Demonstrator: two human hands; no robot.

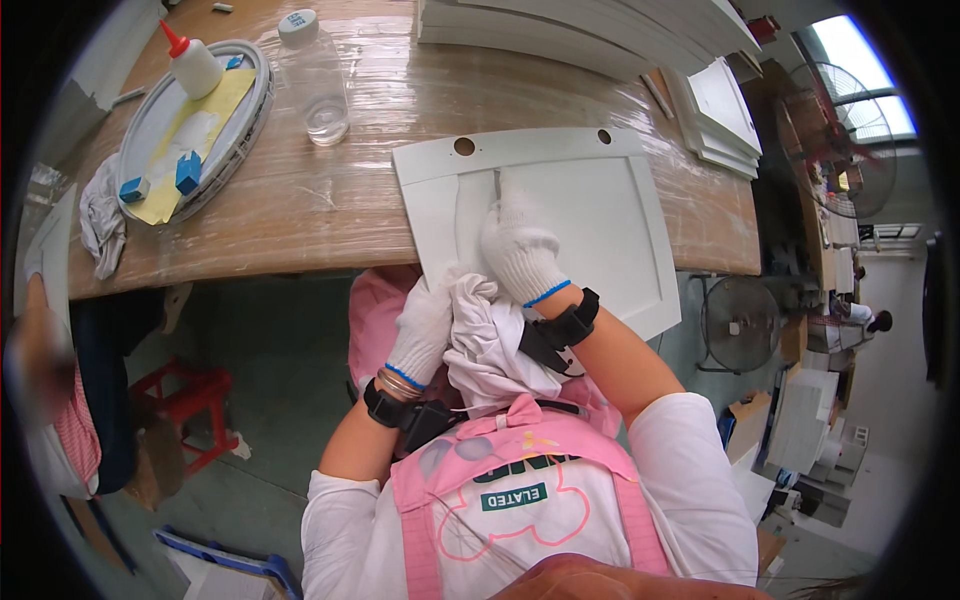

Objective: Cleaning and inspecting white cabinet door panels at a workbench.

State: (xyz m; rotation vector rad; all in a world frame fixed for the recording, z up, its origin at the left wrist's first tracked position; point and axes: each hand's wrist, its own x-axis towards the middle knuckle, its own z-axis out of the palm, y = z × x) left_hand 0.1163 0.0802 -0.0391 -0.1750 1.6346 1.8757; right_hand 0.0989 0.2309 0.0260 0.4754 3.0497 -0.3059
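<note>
A white panel (600, 230) with a recessed centre and two round holes along its far edge lies over the table's front edge, its near part resting toward my lap. My right hand (520, 245), in a white knitted glove with a blue cuff, is closed above the panel's recess near its left side. A small, thin, dark tip shows at its fingers; the rest is hidden. My left hand (424, 330), gloved alike, is closed beside the panel's near left corner, gripping a bunched white cloth (485, 335) that hangs over my lap.
On the film-covered table (380, 210) stand a clear bottle (318, 90) and a round lid (262, 100) bearing a red-tipped squeeze bottle (197, 72) and blue blocks (188, 172). White panels (590, 35) are stacked at the back. A co-worker's arm (40, 330) is at left, near a red stool (190, 410).
</note>
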